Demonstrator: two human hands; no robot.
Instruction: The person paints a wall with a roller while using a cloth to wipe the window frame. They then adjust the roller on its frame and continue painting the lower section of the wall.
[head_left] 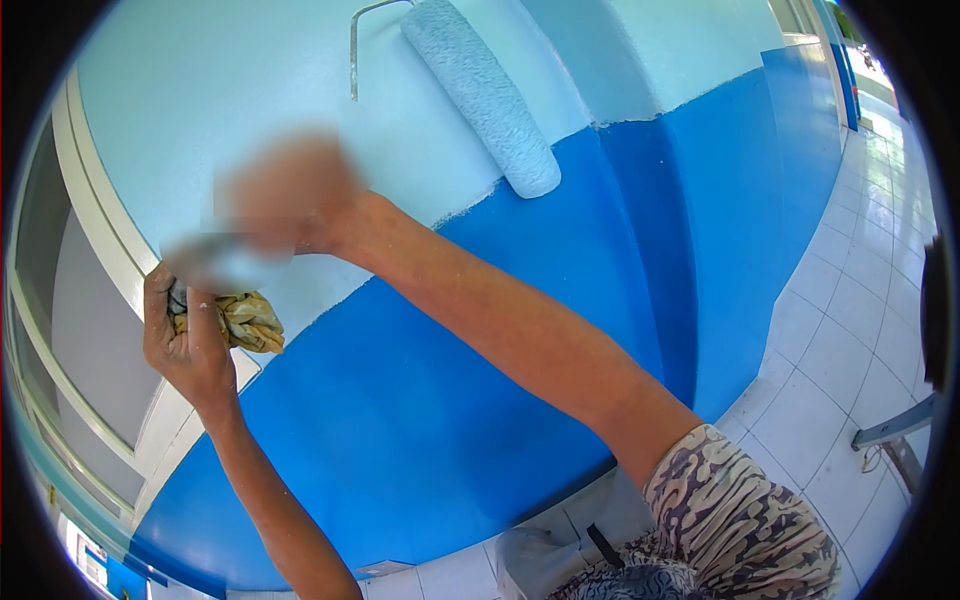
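Head view, left to right: a white window frame (95, 215) runs up beside the left hand (185, 345), whose fingers (203, 322) are curled tight around a crumpled yellowish rag (245, 320); the rag bulges out just right of them, touching the wall (420, 400). Above and right of those fingers the right hand (290, 190) is blurred, so whether its fingers are closed or spread cannot be told. A thin metal rod rises above it to a roller (482, 92), which lies aslant on the wall, its lower end at the line where pale blue meets deep blue. Well right, white floor (840, 330) tiles stretch away. No container shows clearly.
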